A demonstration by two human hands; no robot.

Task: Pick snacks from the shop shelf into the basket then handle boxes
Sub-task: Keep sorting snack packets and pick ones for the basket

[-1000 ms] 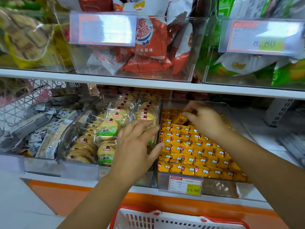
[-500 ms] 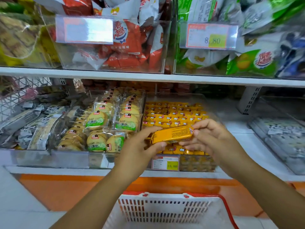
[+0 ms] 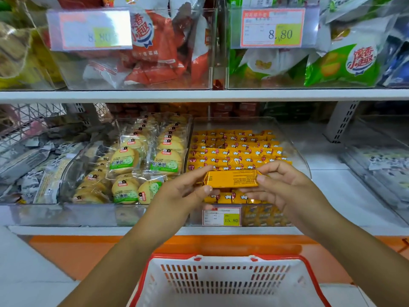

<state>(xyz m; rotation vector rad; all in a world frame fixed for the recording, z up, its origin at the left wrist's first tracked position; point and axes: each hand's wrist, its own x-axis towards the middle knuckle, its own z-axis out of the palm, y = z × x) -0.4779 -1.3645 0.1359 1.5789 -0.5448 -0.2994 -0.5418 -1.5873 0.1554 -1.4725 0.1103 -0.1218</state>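
Head camera view: two hands, one picked snack, one basket, three price tags.

The left hand (image 3: pixel 181 196) and right hand (image 3: pixel 285 187) were raised close together in front of the shelf. Between them they held a single yellow snack bar (image 3: pixel 231 178) level, each hand pinching one end with thumb and curled fingers.

Directly below the hands sat one white basket (image 3: pixel 221 282) with a red rim.

Just beyond the hands, a clear bin (image 3: pixel 296 149) held rows of small yellow packets (image 3: pixel 234 151), too many to count. To the left of the left hand, a second clear bin (image 3: pixel 88 214) held round biscuits (image 3: pixel 124 160) in clear wrappers with green labels.

Above the hands, the upper shelf carried red-and-white packets (image 3: pixel 155 52) over the left hand and green-and-white packets (image 3: pixel 343 63) over the right, each lot in a clear bin.

One price tag (image 3: pixel 221 216) reading 15.80 sat just under the hands. Another price tag (image 3: pixel 273 28), up and to the right, read 8.80. A glare-washed tag (image 3: pixel 90 29) hung up and to the left.
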